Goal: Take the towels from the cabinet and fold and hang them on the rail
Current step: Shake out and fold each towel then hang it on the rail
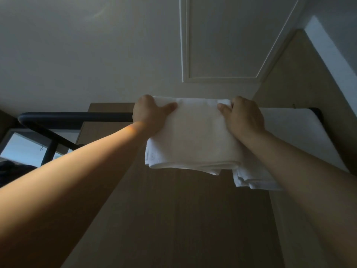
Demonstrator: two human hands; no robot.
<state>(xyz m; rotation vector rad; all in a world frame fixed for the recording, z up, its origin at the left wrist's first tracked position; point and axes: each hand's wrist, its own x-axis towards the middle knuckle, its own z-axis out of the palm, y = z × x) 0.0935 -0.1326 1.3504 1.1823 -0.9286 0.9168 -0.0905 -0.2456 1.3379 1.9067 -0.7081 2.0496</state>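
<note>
A folded white towel (193, 136) hangs over the dark rail (77, 117), high up and near the middle of the view. My left hand (150, 115) grips its upper left edge, thumb on the front face. My right hand (245, 117) grips the upper right edge the same way. A second white towel (289, 132) hangs on the rail just to the right, partly behind my right arm. The rail under both towels is hidden.
The camera looks upward. A wooden cabinet front (173, 219) fills the space below the towels. The ceiling carries a white panelled hatch (220, 39). A dark diagonal brace (50, 134) and post run down at the left, beside a window (21, 147).
</note>
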